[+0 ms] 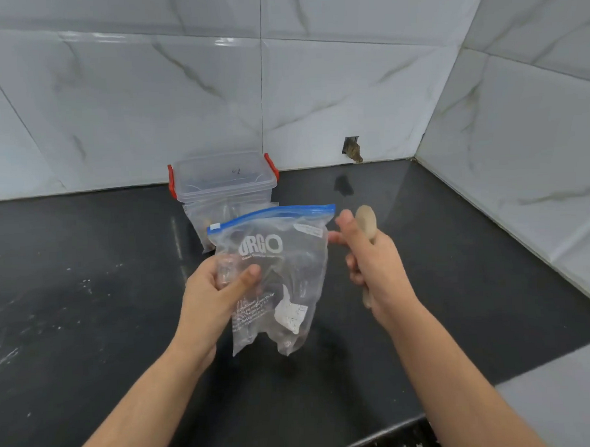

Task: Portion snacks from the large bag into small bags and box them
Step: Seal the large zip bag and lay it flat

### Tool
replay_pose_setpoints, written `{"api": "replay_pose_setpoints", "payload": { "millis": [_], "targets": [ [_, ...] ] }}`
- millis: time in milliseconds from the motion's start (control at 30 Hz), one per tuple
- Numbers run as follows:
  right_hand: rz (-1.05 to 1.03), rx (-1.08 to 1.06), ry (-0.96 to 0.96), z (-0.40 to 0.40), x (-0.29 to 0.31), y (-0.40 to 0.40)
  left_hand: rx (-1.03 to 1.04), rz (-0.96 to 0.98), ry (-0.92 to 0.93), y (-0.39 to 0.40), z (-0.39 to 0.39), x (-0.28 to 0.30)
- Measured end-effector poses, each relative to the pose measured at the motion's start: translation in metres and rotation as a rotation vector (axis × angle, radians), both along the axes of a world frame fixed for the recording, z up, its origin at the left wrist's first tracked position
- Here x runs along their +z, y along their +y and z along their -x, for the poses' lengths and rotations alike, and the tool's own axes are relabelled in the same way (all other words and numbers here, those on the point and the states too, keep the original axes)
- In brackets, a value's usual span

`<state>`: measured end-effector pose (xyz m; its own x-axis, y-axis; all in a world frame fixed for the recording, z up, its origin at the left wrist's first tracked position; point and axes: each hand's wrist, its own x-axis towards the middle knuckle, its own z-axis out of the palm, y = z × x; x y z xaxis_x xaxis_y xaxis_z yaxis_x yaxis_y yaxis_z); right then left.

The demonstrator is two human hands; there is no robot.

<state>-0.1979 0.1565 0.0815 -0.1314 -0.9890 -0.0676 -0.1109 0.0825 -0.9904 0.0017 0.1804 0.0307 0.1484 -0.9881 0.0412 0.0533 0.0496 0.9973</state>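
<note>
The bag (pixel 275 278) hangs upright in mid-air above the dark tabletop (pixel 88 317), its blue zip strip on top. The left hand (pixel 218 284) pinches its left side. The right hand (pixel 366 257), just right of the bag's top corner, grips a wooden spoon (pixel 366 220), bowl up. The bag is clear, crumpled, nearly empty. The box (pixel 222 179) stands behind, lidded.

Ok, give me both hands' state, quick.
Left hand: holding the zip bag by its side.
Right hand: gripping the wooden spoon.
</note>
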Motion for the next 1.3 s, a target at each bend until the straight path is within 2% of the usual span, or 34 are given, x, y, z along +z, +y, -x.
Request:
{"api": "replay_pose_setpoints", "payload": {
  "millis": [133, 233, 367, 500, 633, 800, 900, 1033, 1100, 1200, 1300],
  "targets": [
    [-0.124, 0.179, 0.025, 0.000, -0.032, 0.026, 0.044, -0.052, 0.178, -0.009, -0.003, 0.004],
    [-0.175, 0.279, 0.111, -0.009, -0.059, 0.043, 0.031, -0.100, 0.275, -0.014, -0.001, 0.008],
    [-0.132, 0.137, 0.087, -0.008, -0.064, 0.044, -0.071, -0.163, 0.244, -0.008, 0.009, 0.006],
    [-0.128, 0.119, -0.012, -0.005, -0.060, 0.045, -0.223, -0.188, 0.183, 0.003, 0.016, -0.003],
    [-0.145, -0.012, -0.019, -0.005, -0.066, 0.043, -0.263, -0.202, 0.125, 0.004, 0.023, -0.007],
    [-0.097, -0.220, 0.151, -0.003, -0.072, 0.038, -0.239, -0.213, 0.073, 0.003, 0.021, -0.008],
    [-0.052, -0.223, 0.176, -0.003, -0.070, 0.034, -0.337, -0.243, 0.070, 0.001, 0.014, -0.007],
    [-0.060, -0.275, -0.016, 0.015, -0.066, 0.026, -0.452, -0.349, 0.205, -0.010, -0.001, -0.004],
    [-0.128, -0.175, 0.006, 0.021, -0.065, 0.027, -0.517, -0.381, 0.251, -0.015, -0.008, -0.001],
    [-0.222, 0.009, 0.099, 0.022, -0.070, 0.032, -0.594, -0.362, 0.204, -0.018, -0.012, 0.000],
    [-0.291, 0.060, -0.023, 0.025, -0.064, 0.028, -0.664, -0.350, 0.185, -0.019, -0.016, -0.002]
  ]
}}
